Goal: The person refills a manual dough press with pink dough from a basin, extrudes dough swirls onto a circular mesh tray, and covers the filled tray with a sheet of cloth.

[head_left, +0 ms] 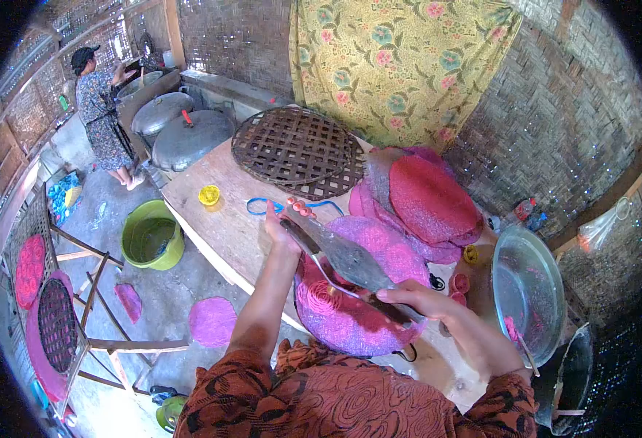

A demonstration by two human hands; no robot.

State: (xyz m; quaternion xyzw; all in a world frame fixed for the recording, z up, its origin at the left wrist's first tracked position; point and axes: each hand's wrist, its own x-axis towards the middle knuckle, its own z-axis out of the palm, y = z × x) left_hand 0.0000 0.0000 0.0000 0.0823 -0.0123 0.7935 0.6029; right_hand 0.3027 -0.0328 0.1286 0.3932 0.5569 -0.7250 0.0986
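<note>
My left hand (283,232) is at the upper left end of a long flat grey tool with a dark handle (354,255), its fingers partly stretched and the thumb side against the handle. My right hand (416,298) is closed round the tool's lower right end. The tool is tilted above a round pink and purple cloth-covered tray (408,343). Coiled pink strands (322,296) lie on the tray under the tool. Just beyond my left hand are a blue strap (259,207) and small reddish pieces (301,207).
Woven trays (291,150), a yellow cup (208,195) and red cloths (434,201) lie on the table (197,230). A clear basin (529,292) stands right. A green bucket (151,233) is on the floor. Another person (103,109) stands by large pots (193,139). Wooden racks (138,345) are left.
</note>
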